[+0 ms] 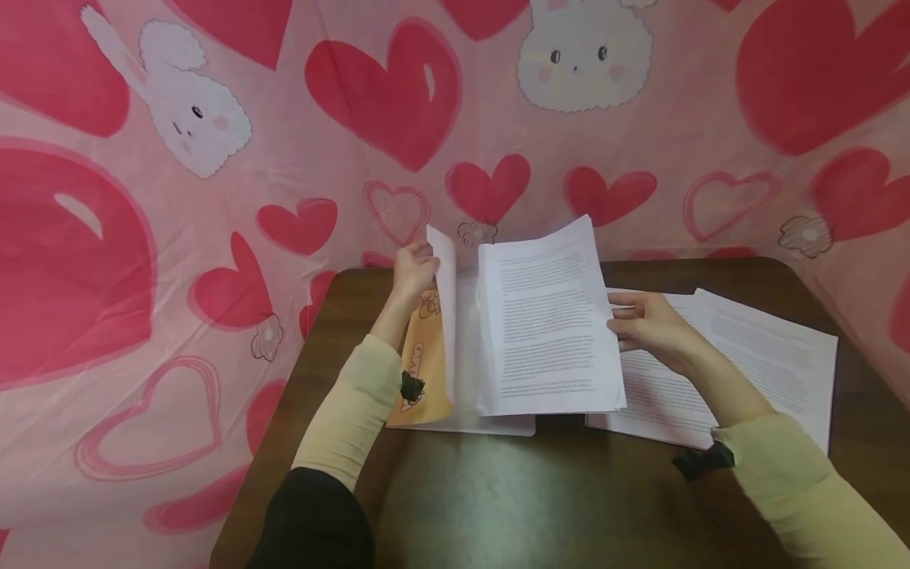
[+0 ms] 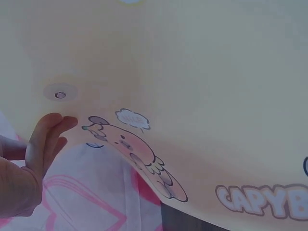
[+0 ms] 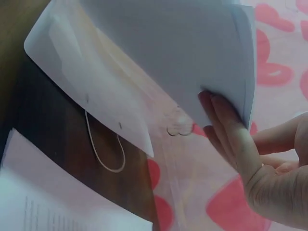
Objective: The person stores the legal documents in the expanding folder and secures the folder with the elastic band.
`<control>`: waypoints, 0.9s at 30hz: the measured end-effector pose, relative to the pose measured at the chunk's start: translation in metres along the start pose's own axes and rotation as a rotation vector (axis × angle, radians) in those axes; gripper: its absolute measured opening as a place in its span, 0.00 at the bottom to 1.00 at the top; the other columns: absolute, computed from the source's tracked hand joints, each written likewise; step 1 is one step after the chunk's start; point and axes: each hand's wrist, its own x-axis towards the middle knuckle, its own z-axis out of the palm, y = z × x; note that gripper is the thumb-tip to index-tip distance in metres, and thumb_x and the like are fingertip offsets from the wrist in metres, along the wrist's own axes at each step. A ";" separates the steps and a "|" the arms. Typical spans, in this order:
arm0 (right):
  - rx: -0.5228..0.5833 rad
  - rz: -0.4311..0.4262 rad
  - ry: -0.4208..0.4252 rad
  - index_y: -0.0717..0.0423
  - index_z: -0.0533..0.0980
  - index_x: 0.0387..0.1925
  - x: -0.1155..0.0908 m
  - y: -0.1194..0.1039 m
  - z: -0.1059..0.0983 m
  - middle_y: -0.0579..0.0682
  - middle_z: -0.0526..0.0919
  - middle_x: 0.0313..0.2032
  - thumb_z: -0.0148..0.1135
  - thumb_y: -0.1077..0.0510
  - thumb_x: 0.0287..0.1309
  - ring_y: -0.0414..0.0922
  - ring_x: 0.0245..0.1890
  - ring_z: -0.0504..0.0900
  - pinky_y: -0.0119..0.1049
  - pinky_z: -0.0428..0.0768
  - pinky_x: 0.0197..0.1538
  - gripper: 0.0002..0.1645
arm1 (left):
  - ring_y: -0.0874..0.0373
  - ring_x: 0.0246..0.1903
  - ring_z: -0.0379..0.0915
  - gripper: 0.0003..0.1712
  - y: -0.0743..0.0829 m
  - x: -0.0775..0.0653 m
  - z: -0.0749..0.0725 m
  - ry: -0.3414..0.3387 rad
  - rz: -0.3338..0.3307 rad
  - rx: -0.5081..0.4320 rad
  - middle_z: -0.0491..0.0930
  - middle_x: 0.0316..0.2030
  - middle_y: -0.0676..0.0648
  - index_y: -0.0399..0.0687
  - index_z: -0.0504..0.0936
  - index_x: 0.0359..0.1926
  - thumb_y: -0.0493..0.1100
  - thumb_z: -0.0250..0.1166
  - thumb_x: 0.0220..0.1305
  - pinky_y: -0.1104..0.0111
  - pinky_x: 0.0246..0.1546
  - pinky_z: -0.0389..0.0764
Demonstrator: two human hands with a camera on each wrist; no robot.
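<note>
My left hand (image 1: 415, 270) pinches the edge of a folder's orange cover (image 1: 429, 359), holding it raised at the left. In the left wrist view the cover carries a capybara drawing (image 2: 132, 142), large lettering and a small round button (image 2: 60, 95). My right hand (image 1: 650, 325) grips the right edge of a stack of printed sheets (image 1: 547, 332), tilted up over the folder's pale inside (image 1: 465, 348). The right wrist view shows fingers (image 3: 231, 125) along one face of the stack, with the thumb on the other side.
More printed sheets (image 1: 771, 356) lie overlapping on the dark wooden table (image 1: 498, 490) at the right. An elastic loop (image 3: 106, 166) hangs from the folder's edge. Behind the table hangs a pink cloth (image 1: 498, 126) with hearts and rabbits.
</note>
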 end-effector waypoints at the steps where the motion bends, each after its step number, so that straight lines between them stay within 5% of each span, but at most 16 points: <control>1: -0.025 0.005 0.007 0.78 0.52 0.83 -0.002 0.000 -0.002 0.82 0.75 0.70 0.55 0.67 0.80 0.38 0.45 0.91 0.36 0.94 0.47 0.40 | 0.44 0.53 0.87 0.35 0.000 0.000 0.000 0.004 0.001 -0.004 0.76 0.73 0.27 0.34 0.64 0.83 0.29 0.56 0.78 0.73 0.34 0.90; 9: -0.034 0.053 0.005 0.81 0.49 0.82 -0.012 0.010 -0.020 0.83 0.73 0.70 0.53 0.67 0.81 0.34 0.44 0.91 0.36 0.94 0.48 0.40 | 0.36 0.66 0.82 0.34 0.001 0.001 -0.001 0.027 0.005 0.000 0.77 0.72 0.25 0.34 0.65 0.83 0.30 0.56 0.79 0.49 0.59 0.91; 17: -0.019 0.005 -0.019 0.78 0.51 0.83 -0.012 0.006 -0.023 0.76 0.80 0.67 0.54 0.67 0.81 0.32 0.43 0.91 0.33 0.94 0.48 0.40 | 0.33 0.64 0.84 0.34 0.000 0.001 -0.002 0.018 0.006 -0.009 0.78 0.71 0.25 0.34 0.64 0.83 0.30 0.56 0.79 0.57 0.53 0.94; 27: -0.011 -0.018 -0.062 0.77 0.55 0.82 0.006 -0.009 -0.019 0.78 0.78 0.68 0.55 0.66 0.80 0.34 0.43 0.91 0.34 0.94 0.49 0.38 | 0.34 0.68 0.80 0.34 0.002 -0.001 0.003 0.010 0.022 0.000 0.77 0.70 0.24 0.33 0.65 0.82 0.30 0.57 0.78 0.45 0.66 0.87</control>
